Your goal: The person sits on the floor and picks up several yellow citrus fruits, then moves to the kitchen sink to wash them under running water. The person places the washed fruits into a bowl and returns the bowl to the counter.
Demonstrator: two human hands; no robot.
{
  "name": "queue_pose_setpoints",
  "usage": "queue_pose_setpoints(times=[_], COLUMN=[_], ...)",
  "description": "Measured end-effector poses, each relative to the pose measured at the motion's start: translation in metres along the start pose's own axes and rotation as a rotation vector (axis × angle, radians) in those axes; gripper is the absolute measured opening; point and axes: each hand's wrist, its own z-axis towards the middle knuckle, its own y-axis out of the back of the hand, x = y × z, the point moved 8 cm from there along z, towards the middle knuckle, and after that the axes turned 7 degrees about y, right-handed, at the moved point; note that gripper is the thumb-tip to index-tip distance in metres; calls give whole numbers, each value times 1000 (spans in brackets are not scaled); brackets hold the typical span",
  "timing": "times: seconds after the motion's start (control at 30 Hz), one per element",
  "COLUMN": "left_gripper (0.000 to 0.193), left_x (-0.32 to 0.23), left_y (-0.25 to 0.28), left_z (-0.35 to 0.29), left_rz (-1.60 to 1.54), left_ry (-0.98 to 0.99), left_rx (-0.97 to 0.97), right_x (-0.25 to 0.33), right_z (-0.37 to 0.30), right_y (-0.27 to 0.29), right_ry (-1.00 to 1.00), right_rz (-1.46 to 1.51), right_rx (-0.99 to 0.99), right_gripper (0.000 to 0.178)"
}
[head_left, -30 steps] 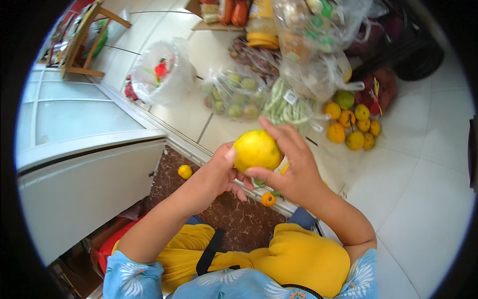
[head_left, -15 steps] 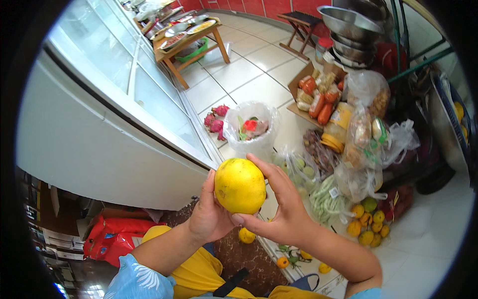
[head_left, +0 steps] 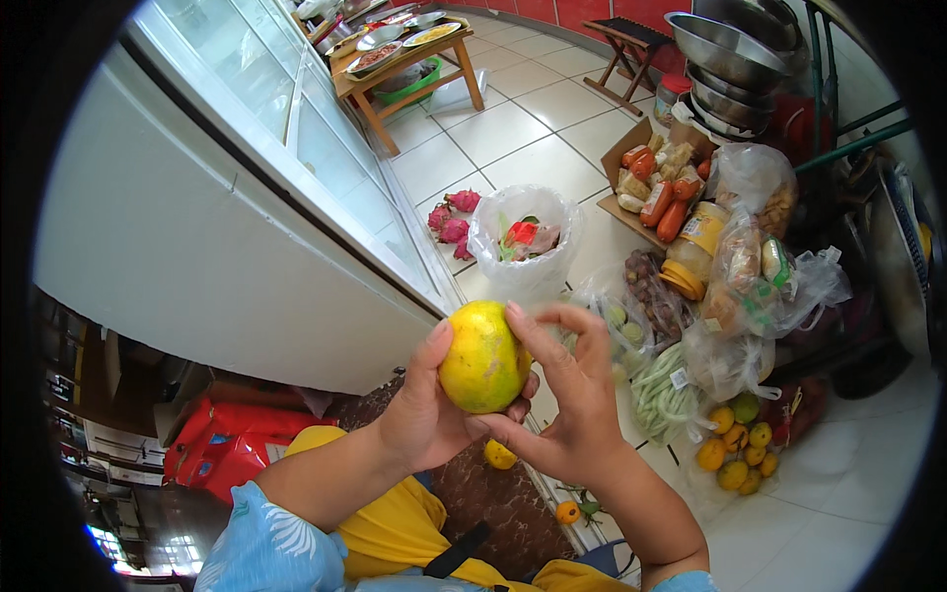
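Observation:
A round yellow citrus fruit (head_left: 483,357), tinged green and marked with a greyish scar, is held up between both hands. My left hand (head_left: 422,414) cups it from the left and below, thumb along its side. From the right, my right hand (head_left: 567,395) grips it with thumb and fingertips, the thumb low and the index finger near the top. Beneath my hands another yellow fruit (head_left: 500,454) lies on the dark brown marbled floor. A small orange fruit with leaves (head_left: 567,512) rests on the sill below my right wrist.
Ahead stands a bin (head_left: 528,271) lined with clear plastic, beside pink dragon fruits (head_left: 455,232). A white glass-doored cabinet (head_left: 247,237) fills the left. On the right are long green beans (head_left: 663,395), small orange fruits (head_left: 735,449), a food carton (head_left: 617,163) and stacked metal bowls (head_left: 725,54).
The citrus fruit has been turned in my hands, so a greener, scarred side now shows. My right fingers have shifted on it. The whole view has swung slightly.

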Motion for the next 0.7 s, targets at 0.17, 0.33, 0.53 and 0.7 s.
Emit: queue_pose_setpoints(times=[0.17,0.33,0.53,0.7], left_gripper=[67,68,65,64], left_x=[7,7,1,-11], left_y=[-11,-13,-12,-9], left_z=[-6,-9,-18,-15], left_rz=[-97,5,284,475], left_ry=[38,49,-54,-142], left_rx=[45,73,-73,-94], right_x=[-8,-7,3,10], right_z=[-9,-15,-13,-13], right_y=[-12,-8,2,1], right_ry=[-124,-216,-82,-57], right_rz=[382,428,94,-21], right_rx=[10,-96,-110,-108], right_gripper=[92,90,89,86])
